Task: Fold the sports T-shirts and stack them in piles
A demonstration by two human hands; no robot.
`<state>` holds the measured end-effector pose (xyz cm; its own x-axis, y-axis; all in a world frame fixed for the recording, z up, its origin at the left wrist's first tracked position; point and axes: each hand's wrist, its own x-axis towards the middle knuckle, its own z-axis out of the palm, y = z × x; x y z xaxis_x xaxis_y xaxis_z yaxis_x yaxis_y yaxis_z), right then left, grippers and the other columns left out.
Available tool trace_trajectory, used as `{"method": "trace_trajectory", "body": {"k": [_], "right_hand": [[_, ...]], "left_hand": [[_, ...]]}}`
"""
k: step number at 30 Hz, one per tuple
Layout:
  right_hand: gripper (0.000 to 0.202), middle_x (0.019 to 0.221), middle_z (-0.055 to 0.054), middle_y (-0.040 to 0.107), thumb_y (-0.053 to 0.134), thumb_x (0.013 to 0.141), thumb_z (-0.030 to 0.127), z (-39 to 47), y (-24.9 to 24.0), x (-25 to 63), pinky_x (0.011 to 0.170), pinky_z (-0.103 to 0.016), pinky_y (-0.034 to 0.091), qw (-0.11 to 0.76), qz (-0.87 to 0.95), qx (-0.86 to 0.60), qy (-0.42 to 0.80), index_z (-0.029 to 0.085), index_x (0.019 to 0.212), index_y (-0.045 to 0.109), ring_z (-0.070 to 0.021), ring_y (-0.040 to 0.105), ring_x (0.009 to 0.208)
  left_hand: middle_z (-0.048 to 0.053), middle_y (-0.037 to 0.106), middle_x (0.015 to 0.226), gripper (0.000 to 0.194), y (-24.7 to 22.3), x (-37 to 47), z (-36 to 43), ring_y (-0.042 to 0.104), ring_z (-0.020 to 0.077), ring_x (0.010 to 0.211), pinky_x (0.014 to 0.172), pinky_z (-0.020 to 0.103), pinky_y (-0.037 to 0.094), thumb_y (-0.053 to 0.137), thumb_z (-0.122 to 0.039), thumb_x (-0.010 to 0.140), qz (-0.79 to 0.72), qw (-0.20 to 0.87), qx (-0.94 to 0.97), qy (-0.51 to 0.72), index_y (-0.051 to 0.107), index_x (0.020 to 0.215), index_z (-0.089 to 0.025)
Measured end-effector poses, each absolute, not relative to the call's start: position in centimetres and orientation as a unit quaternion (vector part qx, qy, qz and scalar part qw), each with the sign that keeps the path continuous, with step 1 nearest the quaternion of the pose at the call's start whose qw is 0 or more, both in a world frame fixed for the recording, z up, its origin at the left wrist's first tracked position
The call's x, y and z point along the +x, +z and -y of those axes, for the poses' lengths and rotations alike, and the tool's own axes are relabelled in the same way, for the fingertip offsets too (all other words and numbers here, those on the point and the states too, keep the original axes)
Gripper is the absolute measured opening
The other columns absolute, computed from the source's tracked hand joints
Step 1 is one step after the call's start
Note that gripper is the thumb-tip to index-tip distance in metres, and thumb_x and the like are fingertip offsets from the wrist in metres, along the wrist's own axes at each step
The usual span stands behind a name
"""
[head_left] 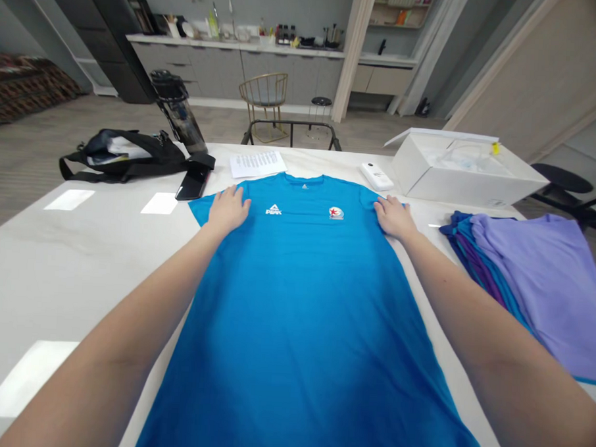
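Observation:
A blue T-shirt [299, 302] lies spread flat on the white table, its neckline away from me. Two small prints, one reading PEAK and one with a red star, show on its chest. My left hand [229, 208] rests on the shirt near the left sleeve, fingers extended over the cloth. On the other side, my right hand [394, 216] lies at the right sleeve, its fingers stretched out too. Neither hand grips anything that I can see. The shirt's bottom edge reaches the lower part of the view.
On the white table [39, 271], a black bag [128, 155], a bottle [184, 116], a phone [194, 181] and a paper [258, 164] lie at the back left. A white device [376, 176], an open box [458, 181] and stacked shirts [543, 267] are at right.

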<state>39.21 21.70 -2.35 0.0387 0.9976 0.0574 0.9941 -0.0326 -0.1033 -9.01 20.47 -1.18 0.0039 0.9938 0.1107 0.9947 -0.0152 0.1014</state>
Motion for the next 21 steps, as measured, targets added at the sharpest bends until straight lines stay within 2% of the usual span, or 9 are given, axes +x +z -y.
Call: {"method": "trace_trajectory", "body": {"k": [4, 6, 9, 11, 13, 17, 21], "right_hand": [[0.063, 0.166, -0.020, 0.033, 0.025, 0.107, 0.044, -23.5, -2.4, 34.3, 0.126, -0.053, 0.020, 0.077, 0.712, -0.697, 0.042, 0.008, 0.155, 0.044, -0.0300, 0.026, 0.155], [0.067, 0.169, -0.018, 0.029, 0.022, 0.107, 0.050, -24.2, -2.7, 33.1, 0.124, -0.060, 0.020, 0.084, 0.679, -0.725, 0.082, 0.012, 0.159, 0.040, -0.0328, 0.024, 0.156], [0.073, 0.173, -0.009, 0.020, 0.016, 0.103, 0.065, -24.8, -3.0, 33.0, 0.116, -0.079, 0.015, 0.076, 0.597, -0.788, 0.130, 0.028, 0.164, 0.033, -0.0410, 0.014, 0.157], [0.077, 0.174, -0.005, 0.013, 0.015, 0.099, 0.073, -25.1, -3.2, 33.7, 0.111, -0.086, 0.010, 0.069, 0.555, -0.818, 0.136, 0.035, 0.165, 0.027, -0.0457, 0.005, 0.157], [0.081, 0.175, -0.006, 0.009, 0.015, 0.096, 0.077, -25.2, -3.4, 34.5, 0.107, -0.089, 0.007, 0.067, 0.527, -0.836, 0.135, 0.036, 0.166, 0.023, -0.0491, 0.001, 0.156], [0.089, 0.175, -0.009, 0.004, 0.015, 0.093, 0.082, -25.5, -4.0, 36.1, 0.106, -0.090, 0.000, 0.081, 0.475, -0.866, 0.131, 0.034, 0.168, 0.016, -0.0531, -0.002, 0.155], [0.098, 0.173, -0.020, 0.006, 0.020, 0.091, 0.083, -25.4, -4.6, 37.4, 0.107, -0.088, -0.001, 0.105, 0.420, -0.894, 0.117, 0.024, 0.169, 0.014, -0.0543, 0.000, 0.155]], "left_hand": [[0.016, 0.029, 0.169, 0.065, -1.4, -5.4, -22.5, 0.025, 0.0302, 0.157, 0.126, 0.049, 0.023, 0.028, -0.044, 0.103, 0.686, -0.057, -0.722, -0.066, 0.034, 0.161, -0.014], [0.015, 0.027, 0.170, 0.069, -1.8, -5.4, -23.6, 0.023, 0.0322, 0.158, 0.126, 0.054, 0.022, 0.027, -0.049, 0.103, 0.716, -0.093, -0.688, -0.068, 0.032, 0.162, -0.015], [0.011, 0.021, 0.173, 0.075, -2.8, -7.0, -24.6, 0.016, 0.0362, 0.159, 0.125, 0.066, 0.014, 0.025, -0.063, 0.099, 0.756, -0.124, -0.640, -0.063, 0.032, 0.163, -0.024], [0.008, 0.017, 0.174, 0.079, -3.3, -8.2, -24.7, 0.012, 0.0374, 0.160, 0.123, 0.071, 0.009, 0.022, -0.069, 0.097, 0.775, -0.124, -0.617, -0.062, 0.029, 0.164, -0.029], [0.007, 0.014, 0.174, 0.083, -3.6, -8.9, -24.5, 0.010, 0.0385, 0.160, 0.122, 0.073, 0.009, 0.019, -0.074, 0.094, 0.793, -0.116, -0.595, -0.064, 0.027, 0.165, -0.030], [0.008, 0.011, 0.175, 0.092, -3.6, -9.1, -24.0, 0.006, 0.0433, 0.159, 0.117, 0.079, 0.013, 0.019, -0.079, 0.090, 0.823, -0.113, -0.555, -0.055, 0.022, 0.166, -0.029], [0.011, 0.007, 0.175, 0.099, -3.3, -9.1, -23.7, 0.002, 0.0455, 0.159, 0.115, 0.081, 0.016, 0.019, -0.082, 0.086, 0.847, -0.118, -0.517, -0.045, 0.018, 0.167, -0.025]]}}
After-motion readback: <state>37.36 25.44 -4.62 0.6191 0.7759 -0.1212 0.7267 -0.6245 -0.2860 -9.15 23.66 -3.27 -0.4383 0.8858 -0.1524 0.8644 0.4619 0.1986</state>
